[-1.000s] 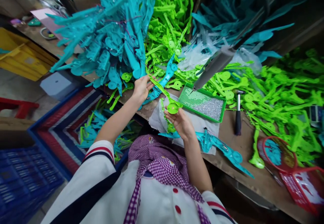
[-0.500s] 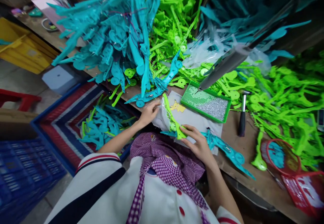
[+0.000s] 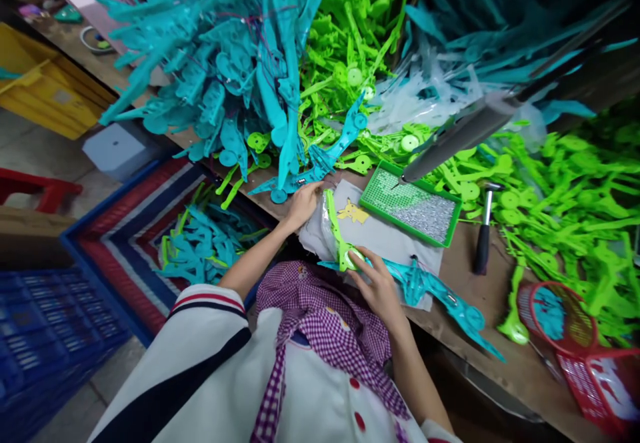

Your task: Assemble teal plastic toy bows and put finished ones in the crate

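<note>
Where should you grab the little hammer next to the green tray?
Grab the hammer by its dark handle, coming down from above. It lies flat on the bench, handle toward the near edge, metal head beside the green tray. Bare bench around the handle leaves fingers room.

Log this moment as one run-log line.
left hand: on grey cloth | right hand: pressing green plastic piece | beside: green tray

Wooden bench (image 3: pixel 505 363), heaped teal parts (image 3: pixel 225 76), green parts (image 3: pixel 560 189), hammer (image 3: pixel 484 239), screw tray (image 3: pixel 411 203)
</note>
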`<state>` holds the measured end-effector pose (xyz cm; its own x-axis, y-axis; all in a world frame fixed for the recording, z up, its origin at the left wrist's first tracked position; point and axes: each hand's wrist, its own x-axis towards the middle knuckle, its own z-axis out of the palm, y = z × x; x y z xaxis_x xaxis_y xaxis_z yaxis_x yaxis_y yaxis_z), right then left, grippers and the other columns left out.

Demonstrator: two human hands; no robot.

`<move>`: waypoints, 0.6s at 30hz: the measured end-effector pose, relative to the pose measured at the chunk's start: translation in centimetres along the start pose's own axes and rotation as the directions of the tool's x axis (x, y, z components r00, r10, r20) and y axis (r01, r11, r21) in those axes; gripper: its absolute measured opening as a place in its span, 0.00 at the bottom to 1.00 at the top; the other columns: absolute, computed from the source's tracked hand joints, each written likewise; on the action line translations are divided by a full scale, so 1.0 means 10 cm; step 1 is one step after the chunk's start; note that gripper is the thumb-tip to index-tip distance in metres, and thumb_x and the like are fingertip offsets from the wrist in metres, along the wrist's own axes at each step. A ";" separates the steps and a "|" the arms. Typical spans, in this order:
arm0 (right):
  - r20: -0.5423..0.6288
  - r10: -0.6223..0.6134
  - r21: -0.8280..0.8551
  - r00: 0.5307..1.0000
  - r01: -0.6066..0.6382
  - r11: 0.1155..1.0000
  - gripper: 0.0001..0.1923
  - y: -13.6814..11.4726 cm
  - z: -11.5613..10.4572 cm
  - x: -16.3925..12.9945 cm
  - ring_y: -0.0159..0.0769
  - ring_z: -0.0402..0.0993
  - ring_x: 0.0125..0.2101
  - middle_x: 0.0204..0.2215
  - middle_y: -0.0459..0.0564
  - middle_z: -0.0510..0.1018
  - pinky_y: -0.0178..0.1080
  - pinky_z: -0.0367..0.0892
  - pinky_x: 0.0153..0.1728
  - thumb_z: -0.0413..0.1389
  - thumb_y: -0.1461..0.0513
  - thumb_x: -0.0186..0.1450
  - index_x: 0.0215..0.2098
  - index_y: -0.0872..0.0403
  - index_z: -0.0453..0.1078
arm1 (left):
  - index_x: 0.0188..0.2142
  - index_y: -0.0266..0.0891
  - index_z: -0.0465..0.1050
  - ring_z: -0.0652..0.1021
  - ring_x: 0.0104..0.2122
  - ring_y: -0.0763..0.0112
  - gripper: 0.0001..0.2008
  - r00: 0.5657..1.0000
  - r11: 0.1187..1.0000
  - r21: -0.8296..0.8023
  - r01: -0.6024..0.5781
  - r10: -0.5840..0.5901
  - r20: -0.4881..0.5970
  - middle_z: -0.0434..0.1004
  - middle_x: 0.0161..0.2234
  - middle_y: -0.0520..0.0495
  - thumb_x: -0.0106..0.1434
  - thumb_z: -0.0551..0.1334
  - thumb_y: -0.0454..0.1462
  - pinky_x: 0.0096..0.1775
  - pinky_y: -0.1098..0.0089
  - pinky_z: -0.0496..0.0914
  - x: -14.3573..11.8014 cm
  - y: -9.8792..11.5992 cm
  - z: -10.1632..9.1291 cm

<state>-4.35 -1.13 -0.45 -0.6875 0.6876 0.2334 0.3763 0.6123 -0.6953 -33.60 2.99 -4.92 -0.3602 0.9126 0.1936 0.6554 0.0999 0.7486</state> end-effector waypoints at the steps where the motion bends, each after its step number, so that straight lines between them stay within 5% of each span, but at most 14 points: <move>1: 0.005 -0.001 -0.002 1.000 0.001 1.000 0.22 0.00 0.02 0.04 0.44 0.74 0.56 0.57 0.55 0.75 0.50 0.73 0.55 0.56 0.58 0.70 0.62 0.43 0.69 | 0.54 0.38 0.75 0.79 0.53 0.61 0.23 1.000 0.999 -0.030 0.015 -0.015 -0.018 0.80 0.53 0.42 0.65 0.50 0.27 0.58 0.57 0.71 -0.02 0.00 -0.01; 6: 0.033 0.004 -0.003 0.999 -0.004 1.000 0.20 0.03 0.11 0.15 0.45 0.75 0.54 0.56 0.55 0.76 0.52 0.74 0.54 0.55 0.57 0.70 0.60 0.43 0.71 | 0.53 0.42 0.76 0.78 0.55 0.64 0.19 0.998 0.998 -0.064 -0.001 -0.004 -0.068 0.79 0.54 0.45 0.68 0.52 0.31 0.59 0.59 0.71 -0.21 0.03 -0.06; 18: 0.070 -0.003 -0.107 0.998 0.010 0.994 0.20 0.10 0.13 0.15 0.48 0.74 0.53 0.55 0.57 0.76 0.54 0.71 0.52 0.55 0.55 0.70 0.60 0.46 0.71 | 0.51 0.42 0.77 0.75 0.59 0.61 0.14 0.989 0.990 -0.029 -0.135 0.136 0.052 0.74 0.59 0.41 0.69 0.59 0.38 0.62 0.54 0.68 -0.33 0.12 0.02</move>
<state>-5.84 -0.03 -1.66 -0.7302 0.6570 0.1873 0.4337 0.6576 -0.6160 -31.51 0.15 -4.79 -0.2325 0.9370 0.2606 0.6785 -0.0358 0.7338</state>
